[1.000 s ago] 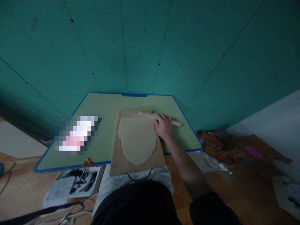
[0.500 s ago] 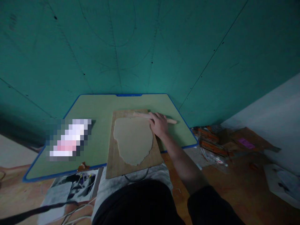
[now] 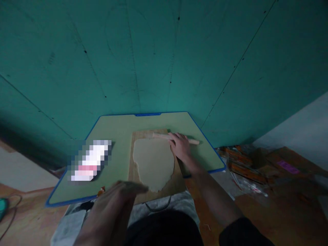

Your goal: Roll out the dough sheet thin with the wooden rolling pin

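A thin, uneven sheet of rolled dough point(image 3: 153, 162) lies on a wooden board point(image 3: 138, 197), with bare wood showing around it. Across the board's far right corner rests a wooden rolling pin point(image 3: 194, 141). My right hand point(image 3: 180, 146) is closed over the pin's middle, beside the dough's right edge. Low in the view, my left hand point(image 3: 116, 201) is close to the camera and a little blurred. Its fingers stretch to the right, over the board's near left corner, and nothing shows in them. Whether it touches the board cannot be made out.
Under the board is a pale green folding table point(image 3: 118, 128) with blue edging, against a green wall point(image 3: 143, 61). A pixelated object point(image 3: 91, 160) lies on its left part. Cardboard boxes point(image 3: 284, 160) and clutter stand on the floor at the right.
My left hand has come into view from below, at the near left of the board. The camera view has shifted, while my right hand stays on the rolling pin.
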The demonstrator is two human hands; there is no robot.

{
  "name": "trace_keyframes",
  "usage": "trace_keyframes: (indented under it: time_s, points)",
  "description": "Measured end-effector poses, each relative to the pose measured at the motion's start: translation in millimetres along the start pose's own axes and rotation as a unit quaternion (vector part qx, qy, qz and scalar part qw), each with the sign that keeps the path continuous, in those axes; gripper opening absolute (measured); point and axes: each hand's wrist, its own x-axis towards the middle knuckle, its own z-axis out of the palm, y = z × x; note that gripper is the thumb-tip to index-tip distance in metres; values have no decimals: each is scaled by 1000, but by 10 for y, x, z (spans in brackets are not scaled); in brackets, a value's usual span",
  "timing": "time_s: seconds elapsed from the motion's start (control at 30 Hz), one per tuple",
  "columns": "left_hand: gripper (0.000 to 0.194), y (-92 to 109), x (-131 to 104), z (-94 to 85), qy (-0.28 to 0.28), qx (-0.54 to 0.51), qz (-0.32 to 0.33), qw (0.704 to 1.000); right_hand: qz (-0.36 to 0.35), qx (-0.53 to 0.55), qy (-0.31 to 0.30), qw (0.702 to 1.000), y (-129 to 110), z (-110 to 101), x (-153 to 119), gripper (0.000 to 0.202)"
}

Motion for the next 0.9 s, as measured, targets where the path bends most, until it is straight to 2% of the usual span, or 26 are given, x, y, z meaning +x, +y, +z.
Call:
trace_keyframes:
  time_s: [0.1, 0.17, 0.33, 0.47, 0.57, 0.7, 0.8, 0.9]
  points:
    - [36, -217, 316, 195, -22, -6, 17, 1000, -26, 19, -15, 999, -78, -55, -27, 33]
    - [46, -362, 420, 333, -21, 25, -25, 999, -56, 41, -30, 997, -188, -100, -73, 34]
    - [87, -557, 403, 605, -12, 156, -119, 980, -156, 47, -91, 982, -556, -197, -229, 27]
    - [97, -558, 371, 663, -26, 188, -121, 974, -190, 0, -134, 973, -714, -167, -214, 17]
    - [96, -561, 369, 668, -28, 196, -111, 974, -207, -30, -133, 969, -710, -60, -55, 32]
    - [92, -559, 370, 664, -29, 196, -105, 974, -198, -56, -147, 967, -637, 85, 339, 61]
    - [93, -529, 383, 642, -35, 191, -109, 975, -162, -62, -190, 966, -586, 150, 659, 64]
    - [92, -498, 397, 621, -39, 183, -109, 976, -121, -61, -221, 966, -587, 185, 813, 66]
